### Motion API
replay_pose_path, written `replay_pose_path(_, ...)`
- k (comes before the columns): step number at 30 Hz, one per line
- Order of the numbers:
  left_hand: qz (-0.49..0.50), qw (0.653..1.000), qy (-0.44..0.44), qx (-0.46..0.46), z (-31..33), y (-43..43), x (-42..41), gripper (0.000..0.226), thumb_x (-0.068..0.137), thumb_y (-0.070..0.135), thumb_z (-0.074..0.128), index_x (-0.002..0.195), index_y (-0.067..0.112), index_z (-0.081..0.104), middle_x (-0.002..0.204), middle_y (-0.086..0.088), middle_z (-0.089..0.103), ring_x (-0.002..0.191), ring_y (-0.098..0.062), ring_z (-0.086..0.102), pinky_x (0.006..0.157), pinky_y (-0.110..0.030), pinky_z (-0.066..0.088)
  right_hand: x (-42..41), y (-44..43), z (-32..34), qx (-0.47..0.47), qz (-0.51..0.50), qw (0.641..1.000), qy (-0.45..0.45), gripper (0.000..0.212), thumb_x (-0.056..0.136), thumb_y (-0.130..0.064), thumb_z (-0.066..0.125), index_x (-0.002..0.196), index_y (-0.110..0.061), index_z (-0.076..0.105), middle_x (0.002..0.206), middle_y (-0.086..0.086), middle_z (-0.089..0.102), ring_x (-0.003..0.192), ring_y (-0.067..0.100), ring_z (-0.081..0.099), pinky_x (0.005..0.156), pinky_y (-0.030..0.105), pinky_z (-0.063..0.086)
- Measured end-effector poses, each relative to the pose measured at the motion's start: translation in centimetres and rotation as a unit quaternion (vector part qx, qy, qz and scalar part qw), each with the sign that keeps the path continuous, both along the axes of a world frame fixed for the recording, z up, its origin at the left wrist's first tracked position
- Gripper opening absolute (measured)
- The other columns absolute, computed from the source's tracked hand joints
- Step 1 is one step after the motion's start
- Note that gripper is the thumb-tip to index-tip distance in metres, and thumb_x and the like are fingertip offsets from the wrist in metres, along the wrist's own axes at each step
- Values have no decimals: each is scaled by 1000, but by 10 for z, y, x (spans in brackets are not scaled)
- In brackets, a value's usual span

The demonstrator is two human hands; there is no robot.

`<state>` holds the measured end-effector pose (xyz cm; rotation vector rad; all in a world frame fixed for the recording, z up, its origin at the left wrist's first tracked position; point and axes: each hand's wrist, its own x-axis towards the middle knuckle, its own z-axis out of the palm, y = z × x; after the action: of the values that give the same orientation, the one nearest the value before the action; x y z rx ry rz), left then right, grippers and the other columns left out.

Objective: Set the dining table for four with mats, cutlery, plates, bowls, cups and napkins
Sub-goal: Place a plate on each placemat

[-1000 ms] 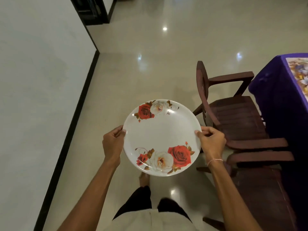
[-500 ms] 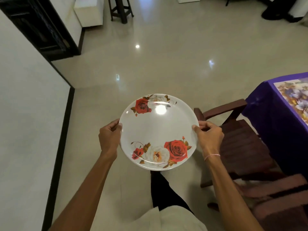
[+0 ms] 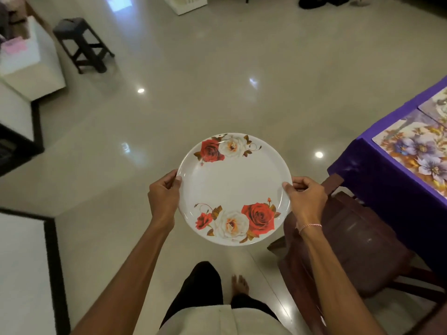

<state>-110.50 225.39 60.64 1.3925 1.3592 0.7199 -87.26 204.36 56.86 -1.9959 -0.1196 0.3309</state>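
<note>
White with red and cream roses, the plate [image 3: 233, 187] sits at the centre of the frame, held level above the glossy beige floor [image 3: 217, 81]. My left hand [image 3: 163, 197] grips its left rim, thumb on top and fingers curled under. My right hand [image 3: 306, 198] pinches the right rim the same way, with a thin pink bracelet [image 3: 310, 226] on that wrist. One rose cluster lies at the plate's upper edge, a larger one at its lower edge.

At the right edge of the frame stands the table [image 3: 377, 189] under a purple cloth. A floral mat [image 3: 416, 153] lies on its corner and a second mat [image 3: 435, 105] just above it. The plate is apart from the table, to its left. A dark brown chair [image 3: 350, 238] stands against the table, below and right of the plate, partly behind my right forearm. In the upper left a dark stool [image 3: 82, 44] stands on the floor. My bare foot [image 3: 240, 284] shows at the bottom centre.
</note>
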Motion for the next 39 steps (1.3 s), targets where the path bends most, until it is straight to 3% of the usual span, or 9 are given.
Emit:
replay_pose_path(4, -71, 997, 18, -17, -16, 63, 80, 28, 99, 14, 66, 124, 24, 75, 106, 21, 75, 97, -3, 72, 91, -32, 60, 44, 30, -21, -8, -76, 997, 22, 15, 81, -16, 85, 93, -17, 77, 83, -7, 73, 78, 13, 71, 78, 40, 64)
replay_pose_path(7, -114, 993, 19, -26, -26, 104, 139, 27, 99, 15, 67, 123, 23, 75, 98, 29, 72, 99, -4, 71, 95, -36, 59, 70, 50, -31, -23, -135, 990, 26, 15, 81, -17, 86, 93, -17, 78, 82, -7, 74, 76, 10, 71, 76, 35, 63)
replay_pose_path(10, -169, 984, 15, -46, -34, 145, 197, 28, 97, 15, 69, 124, 24, 74, 106, 20, 75, 101, -9, 72, 96, -39, 59, 89, 72, -34, -40, -196, 979, 41, 15, 82, -16, 85, 94, -16, 77, 84, -5, 74, 76, 8, 70, 73, 32, 62)
replay_pose_path(18, -343, 938, 35, -42, -37, 212, 351, 29, 97, 16, 68, 123, 28, 75, 109, 20, 76, 102, -11, 72, 95, -42, 60, 134, 114, -22, -33, -347, 933, 84, 17, 84, -13, 83, 98, -17, 72, 89, -5, 72, 80, 5, 69, 58, 12, 49)
replay_pose_path(23, -441, 895, 40, -48, -36, 197, 458, 29, 99, 15, 65, 121, 33, 75, 103, 27, 74, 101, -7, 72, 97, -41, 59, 176, 105, -19, -27, -443, 893, 71, 18, 82, -11, 84, 97, -12, 74, 85, -5, 73, 77, 7, 71, 67, 24, 59)
replay_pose_path(28, -544, 837, 40, -39, -46, 149, 575, 34, 100, 10, 61, 121, 33, 75, 106, 26, 74, 103, -6, 71, 97, -40, 58, 236, 70, -27, -24, -516, 854, 59, 17, 84, -13, 83, 98, -13, 73, 87, -5, 71, 79, 1, 67, 67, 21, 57)
replay_pose_path(32, -597, 800, 52, -40, -46, 93, 666, 35, 100, 8, 60, 120, 33, 76, 107, 25, 75, 103, -7, 71, 96, -38, 58, 287, 36, -30, -18, -580, 811, 72, 18, 85, -13, 82, 101, -13, 73, 92, -4, 72, 79, -2, 65, 61, 11, 51)
replay_pose_path(37, -648, 758, 68, -38, -44, 23, 764, 35, 100, 9, 61, 123, 30, 75, 105, 27, 74, 99, -2, 70, 91, -33, 58, 343, -3, -35, -3, -633, 771, 70, 15, 85, -13, 82, 98, -12, 75, 89, -7, 72, 83, 6, 70, 74, 25, 60)
replay_pose_path(39, -670, 737, 78, -39, -46, -7, 796, 34, 100, 8, 60, 122, 30, 75, 96, 33, 72, 94, 3, 68, 86, -28, 57, 359, -18, -37, -2, -655, 752, 76, 14, 85, -13, 82, 95, -16, 74, 85, -12, 69, 81, 4, 69, 74, 23, 59)
